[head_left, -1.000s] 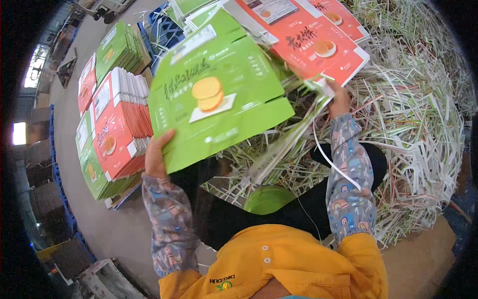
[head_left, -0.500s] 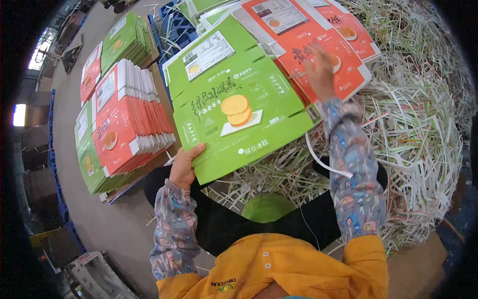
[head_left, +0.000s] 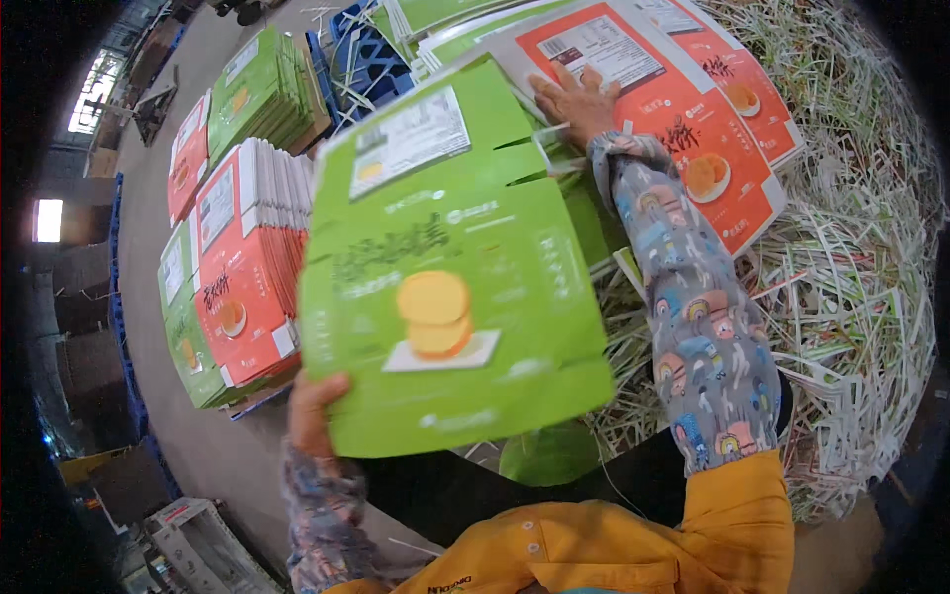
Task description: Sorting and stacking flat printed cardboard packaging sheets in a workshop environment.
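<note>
My left hand [head_left: 315, 408] grips the lower left edge of a flat green carton sheet [head_left: 450, 277] printed with a round yellow cake, held up in front of me. My right hand [head_left: 577, 97] is stretched forward and lies with fingers spread on a flat red carton sheet [head_left: 673, 109] at the top of the heap. More red and green sheets lie under and beside that one.
Bundles of flat red cartons [head_left: 247, 257] and green cartons [head_left: 259, 94] stand on edge at the left on blue pallets [head_left: 341, 59]. A big mound of shredded white and green paper strips [head_left: 851, 297] fills the right. Grey floor [head_left: 198, 445] lies at the lower left.
My left hand has swung the green sheet toward the left and nearer to me. My right hand has let go of it and reached up onto the red sheet.
</note>
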Motion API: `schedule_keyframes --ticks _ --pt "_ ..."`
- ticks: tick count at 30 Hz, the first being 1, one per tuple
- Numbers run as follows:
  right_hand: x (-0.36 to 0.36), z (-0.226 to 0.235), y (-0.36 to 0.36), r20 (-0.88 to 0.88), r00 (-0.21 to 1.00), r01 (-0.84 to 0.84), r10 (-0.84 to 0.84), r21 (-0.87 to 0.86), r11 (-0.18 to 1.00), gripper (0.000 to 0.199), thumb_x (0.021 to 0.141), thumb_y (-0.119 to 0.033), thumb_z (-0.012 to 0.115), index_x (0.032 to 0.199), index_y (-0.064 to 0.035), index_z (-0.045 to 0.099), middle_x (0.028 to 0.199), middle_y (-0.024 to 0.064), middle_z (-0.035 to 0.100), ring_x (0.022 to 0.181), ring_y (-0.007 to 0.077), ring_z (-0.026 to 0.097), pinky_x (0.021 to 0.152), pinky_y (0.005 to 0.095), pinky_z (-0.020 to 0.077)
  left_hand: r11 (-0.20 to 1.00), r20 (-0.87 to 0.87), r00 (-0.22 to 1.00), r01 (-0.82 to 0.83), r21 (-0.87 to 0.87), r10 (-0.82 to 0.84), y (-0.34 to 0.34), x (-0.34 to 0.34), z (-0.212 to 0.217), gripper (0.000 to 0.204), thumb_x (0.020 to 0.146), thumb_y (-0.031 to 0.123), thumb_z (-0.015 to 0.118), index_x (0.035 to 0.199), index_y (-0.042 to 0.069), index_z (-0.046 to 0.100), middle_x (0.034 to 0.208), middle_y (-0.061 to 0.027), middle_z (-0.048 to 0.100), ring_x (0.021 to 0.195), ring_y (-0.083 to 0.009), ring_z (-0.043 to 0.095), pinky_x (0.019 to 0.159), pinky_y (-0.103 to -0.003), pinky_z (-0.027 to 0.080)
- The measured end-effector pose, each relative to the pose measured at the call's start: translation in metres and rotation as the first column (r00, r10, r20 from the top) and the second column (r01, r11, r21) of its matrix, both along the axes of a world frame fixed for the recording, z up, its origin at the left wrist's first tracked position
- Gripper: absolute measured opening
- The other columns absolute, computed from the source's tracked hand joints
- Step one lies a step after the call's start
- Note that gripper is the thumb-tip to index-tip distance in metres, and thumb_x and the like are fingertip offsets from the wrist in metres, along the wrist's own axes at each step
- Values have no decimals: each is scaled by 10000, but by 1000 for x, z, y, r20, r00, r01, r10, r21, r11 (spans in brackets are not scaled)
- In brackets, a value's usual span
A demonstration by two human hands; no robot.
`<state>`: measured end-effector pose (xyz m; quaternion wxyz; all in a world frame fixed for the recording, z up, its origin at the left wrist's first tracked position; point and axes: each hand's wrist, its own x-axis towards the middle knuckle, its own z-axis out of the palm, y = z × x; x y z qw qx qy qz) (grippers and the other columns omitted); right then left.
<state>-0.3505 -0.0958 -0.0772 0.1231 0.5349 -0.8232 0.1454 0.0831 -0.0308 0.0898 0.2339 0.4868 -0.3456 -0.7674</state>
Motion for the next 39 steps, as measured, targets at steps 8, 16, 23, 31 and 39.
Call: schedule_keyframes --ticks 8,16,23,31,39 --pt "8 19 -11 84 993 64 -88 260 964 442 842 -477 298 1267 -356 317 1380 -11 212 1231 362 195 894 687 84 968 71 997 -4 -251 23 35 133 69 713 485 -34 688 1140 -74 409 1030 -193 550 870 -300 574 743 -379 478" --pt "-53 72 10 554 812 -251 184 48 967 352 817 -365 452 1099 -175 543 1179 88 486 1058 271 458 906 396 341 945 42 990 -116 -307 135 51 145 107 639 532 -14 695 1111 -80 433 1008 -200 557 868 -314 574 742 -394 483" --pt "-20 175 125 759 611 39 225 -312 949 287 839 -291 456 860 -27 566 762 37 571 740 140 542 655 290 434 816 -247 961 -241 -526 125 57 69 126 661 504 -1 633 1126 -79 422 994 -205 554 862 -310 571 724 -398 490" --pt "80 169 265 846 -421 215 326 -256 942 489 899 -421 319 1171 -35 442 1038 55 543 894 138 542 762 266 456 918 -181 946 194 -347 -268 59 -24 33 424 697 115 584 1086 -20 481 923 -91 584 767 -166 580 642 -270 470" --pt "53 77 319 750 -595 305 289 -122 944 545 884 -437 359 1215 -5 387 1119 57 495 958 132 505 797 259 426 960 -273 930 273 65 -246 100 -94 -139 384 705 81 652 1035 -12 478 947 -101 576 799 -170 573 686 -301 482"
